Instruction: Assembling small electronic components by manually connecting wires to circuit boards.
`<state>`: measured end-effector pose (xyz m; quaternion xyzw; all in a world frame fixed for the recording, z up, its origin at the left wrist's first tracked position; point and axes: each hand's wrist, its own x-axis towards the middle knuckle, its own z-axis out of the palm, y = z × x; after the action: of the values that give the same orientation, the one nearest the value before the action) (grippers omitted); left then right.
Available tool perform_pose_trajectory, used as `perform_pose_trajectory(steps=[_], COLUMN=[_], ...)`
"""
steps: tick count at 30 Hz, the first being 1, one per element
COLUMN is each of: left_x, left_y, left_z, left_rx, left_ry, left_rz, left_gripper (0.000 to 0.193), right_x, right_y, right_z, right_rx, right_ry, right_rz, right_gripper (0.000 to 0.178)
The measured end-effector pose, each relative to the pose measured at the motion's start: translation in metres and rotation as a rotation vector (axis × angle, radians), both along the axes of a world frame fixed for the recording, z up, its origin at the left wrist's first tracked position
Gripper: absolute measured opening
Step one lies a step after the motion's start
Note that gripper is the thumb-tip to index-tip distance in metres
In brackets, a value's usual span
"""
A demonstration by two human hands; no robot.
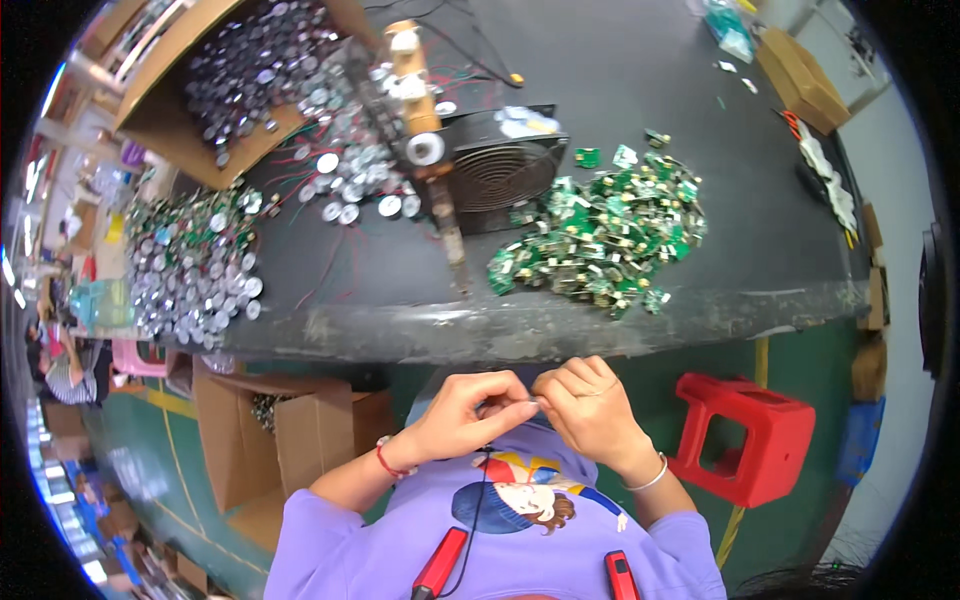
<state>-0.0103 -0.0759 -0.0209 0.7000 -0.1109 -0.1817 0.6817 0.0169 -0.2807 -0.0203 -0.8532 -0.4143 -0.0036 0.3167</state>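
My left hand (472,410) and my right hand (588,408) meet in front of my body, just off the table's near edge. Fingers of both are closed and their tips press together. Whatever they pinch is too small and too covered to name. Beyond them on the table (690,312) lies a heap of small green circuit boards (610,235). Left of that heap a soldering stand (420,110) leans over the table, carrying a white spool (425,149). Round silvery discs with thin red and green wires (350,180) lie scattered to its left.
A black fan (500,175) stands behind the stand. A tilted cardboard box (150,120) spills more discs, and another pile of discs (195,270) lies at the left edge. Below are an open carton (315,450) and a red stool (750,440). Orange-handled pliers (792,124) lie far right.
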Motion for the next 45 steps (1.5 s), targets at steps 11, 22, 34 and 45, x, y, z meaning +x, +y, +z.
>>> perform_pose_trajectory(steps=[11,22,34,45], left_x=[-0.018,-0.008,0.092,0.007], left_y=[0.036,0.063,0.176,0.085], left_z=[-0.007,0.015,-0.001,0.020], left_rx=[-0.026,0.118,1.019,0.806], left_ry=[-0.045,-0.282,-0.617,-0.659], left_rz=[0.073,0.160,0.477,0.391], left_gripper=[0.020,0.009,0.019,0.021], right_x=[-0.013,-0.008,-0.001,0.003], right_y=[0.022,0.082,0.067,0.079], right_z=[-0.004,-0.015,-0.025,-0.013], right_rx=[0.195,0.517,0.510,0.583], right_ry=[-0.056,-0.079,0.104,0.268], right_rz=[0.081,-0.047,-0.099,-0.008], right_gripper=[0.015,0.011,0.008,0.021])
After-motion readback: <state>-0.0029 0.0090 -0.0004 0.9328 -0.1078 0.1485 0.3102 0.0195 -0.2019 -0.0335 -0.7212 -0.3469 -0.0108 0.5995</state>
